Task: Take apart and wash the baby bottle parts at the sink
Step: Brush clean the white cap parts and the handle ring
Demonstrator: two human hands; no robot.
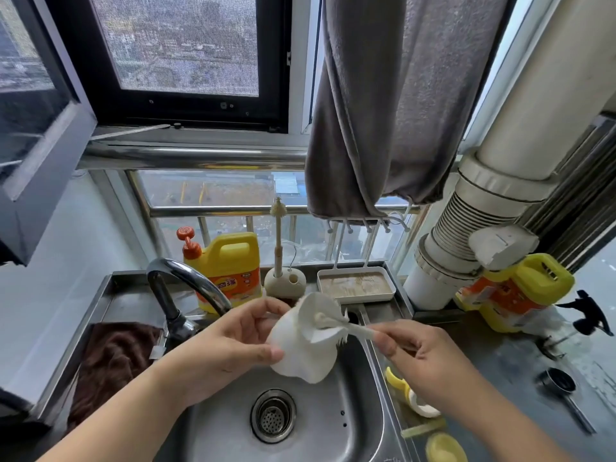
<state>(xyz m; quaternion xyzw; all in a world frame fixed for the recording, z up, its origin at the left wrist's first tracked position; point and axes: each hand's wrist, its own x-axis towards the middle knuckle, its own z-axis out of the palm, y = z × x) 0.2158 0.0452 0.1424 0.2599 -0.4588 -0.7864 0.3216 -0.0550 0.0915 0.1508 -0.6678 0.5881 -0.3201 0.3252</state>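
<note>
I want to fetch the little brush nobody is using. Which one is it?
Look behind the sink, along the window ledge. Right of the yellow detergent jug sits a rounded beige holder, and the thin brush stands upright in it. Unlike the brush in the right hand, it has a small bristly tip.

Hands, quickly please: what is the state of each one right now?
Left hand: closed, gripping the white bottle over the sink.
Right hand: closed, pinching the handle of the bottle brush, whose head is in the bottle's mouth.
</note>
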